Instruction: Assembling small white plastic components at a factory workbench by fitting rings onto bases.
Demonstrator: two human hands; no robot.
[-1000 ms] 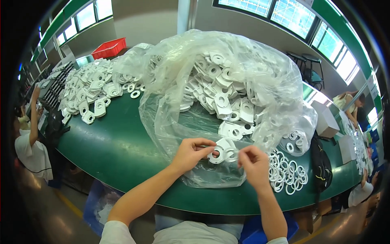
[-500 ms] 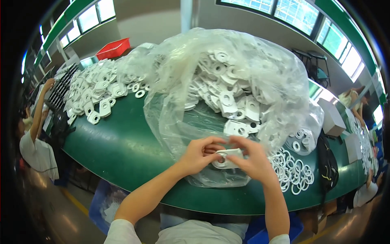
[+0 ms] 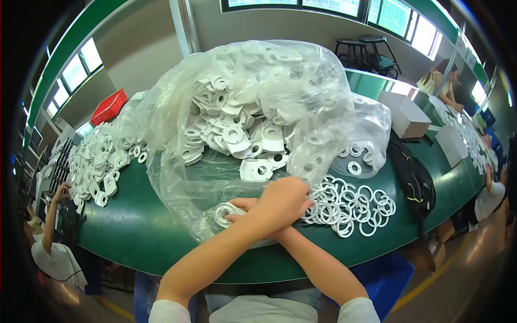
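Observation:
My forearms cross, the left lying over the right. My left hand (image 3: 284, 200) is at the left edge of a pile of white rings (image 3: 353, 207), its fingers curled together; whatever is between the fingertips is hidden. Partly behind the left forearm, my right hand (image 3: 243, 208) grips a white plastic plate with a round opening (image 3: 222, 214) between thumb and fingers. That plate is above the front edge of a large clear plastic bag (image 3: 167, 177). Many similar white plates (image 3: 234, 134) are heaped inside the bag.
More white plates (image 3: 99, 161) are piled at the left on the green table (image 3: 129, 226), near a red bin (image 3: 109, 106). A smaller clear bag of rings (image 3: 371, 132), a black bag (image 3: 412, 177) and white boxes (image 3: 406, 114) stand right. Other people are at both sides.
My left hand has crossed over to the right, to the rings. My right hand has gone left beneath it, carrying the plate that was between both hands. The view has swung right.

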